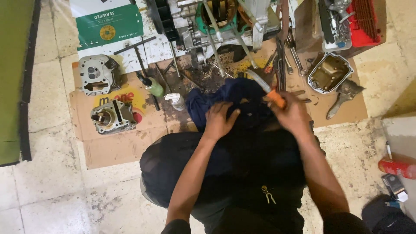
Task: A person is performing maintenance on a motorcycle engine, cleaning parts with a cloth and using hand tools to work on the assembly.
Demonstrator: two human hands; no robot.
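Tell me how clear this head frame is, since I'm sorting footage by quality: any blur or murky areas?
Head view: right hand and its orange-handled tool smear with motion blur; left hand sharper; the dark blue cloth and lap lose detail in shadow; floor parts evenly lit.
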